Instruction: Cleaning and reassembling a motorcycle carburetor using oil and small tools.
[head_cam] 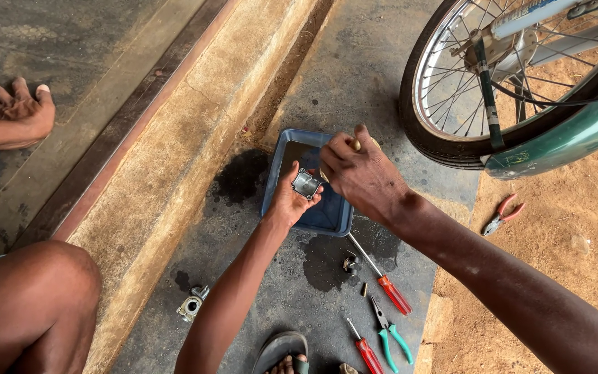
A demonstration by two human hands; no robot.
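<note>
Head view: the left hand point(291, 201) holds a small square metal part point(306, 184) over the blue plastic tray point(276, 166), its fingers closed around the part's edges with the pale machined face turned up. The part looks like cast metal, stiff and compact, probably heavy for its size; the dark wet patches on the concrete floor point(354, 83) beside the tray suggest it may be oily and slippery, so a grip by the flat outer edges, as here, seems the safest hold. The right hand point(363, 176) hovers just beside it, fingers closed on a small pale tool handle point(355, 144); what the tool is I cannot tell.

The tray sits on the smooth grey floor, near a raised rough concrete kerb point(195, 138). Toward the floor's near edge lie a long red-handled screwdriver point(382, 277), a shorter red screwdriver point(365, 348), green-handled pliers point(389, 332) and a small dark fitting point(351, 264). Another metal component point(192, 305) rests near the kerb. Red-handled pliers point(502, 215) lie on the sandy ground, beneath a spoked bicycle wheel point(479, 76). Another person's hand point(19, 107) rests at far left.
</note>
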